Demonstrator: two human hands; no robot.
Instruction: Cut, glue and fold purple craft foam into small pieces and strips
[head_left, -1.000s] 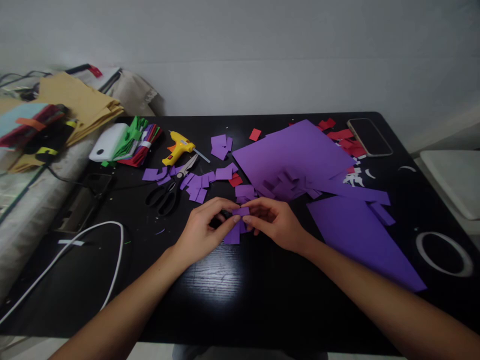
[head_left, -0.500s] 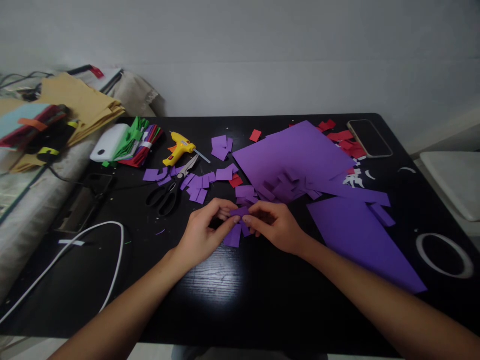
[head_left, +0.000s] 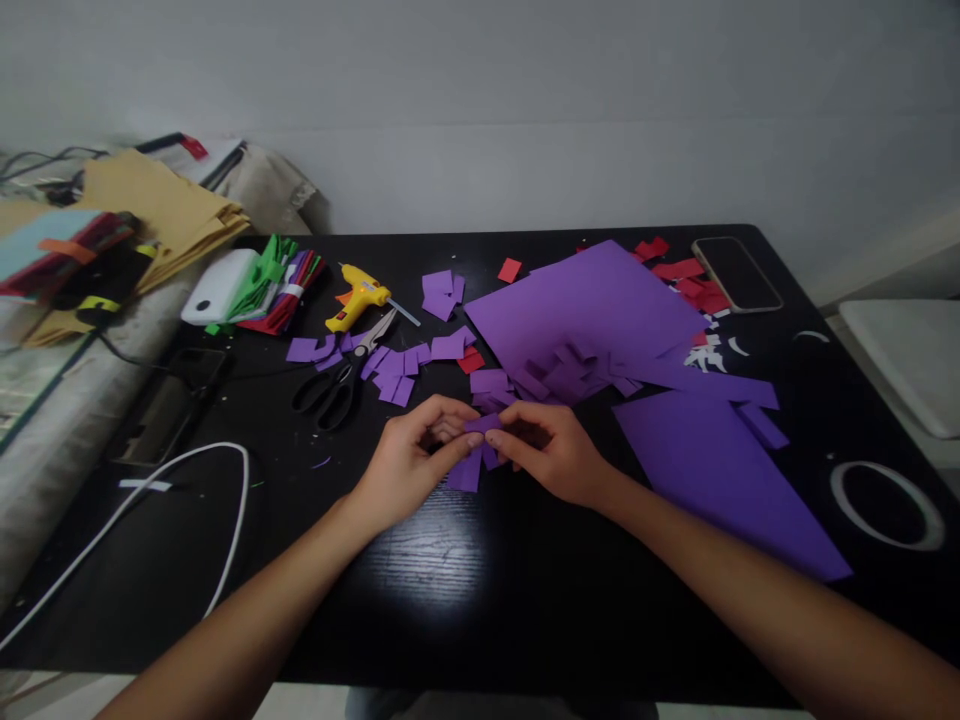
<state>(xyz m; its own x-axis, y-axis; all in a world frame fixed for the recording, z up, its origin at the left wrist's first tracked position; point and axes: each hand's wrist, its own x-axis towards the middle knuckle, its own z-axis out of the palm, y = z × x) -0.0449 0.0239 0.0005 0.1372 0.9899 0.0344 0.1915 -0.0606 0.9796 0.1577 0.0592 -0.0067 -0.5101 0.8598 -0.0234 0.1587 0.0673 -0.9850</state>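
Between my two hands is a small purple paper piece (head_left: 484,425), pinched at both ends above the black table. My left hand (head_left: 411,455) grips its left end between thumb and fingers. At its right end, my right hand (head_left: 551,450) pinches with thumb and forefinger. Just below the fingertips lie more purple paper pieces (head_left: 465,474), partly hidden. Beyond the hands sits a pile of purple cut pieces (head_left: 489,382). Black-handled scissors (head_left: 341,385) lie to the left, their blades beside purple scraps (head_left: 396,375).
A yellow glue gun (head_left: 358,297) lies behind the scissors. Large purple sheets (head_left: 585,295) cover the right side, near red scraps (head_left: 701,290) and a phone (head_left: 737,275). A tape ring (head_left: 887,505) lies at far right. A white cable (head_left: 244,490) curves at left.
Both hands keep the purple paper piece pinched in nearly the same spot. The view has shifted very slightly; nothing else visibly moved.
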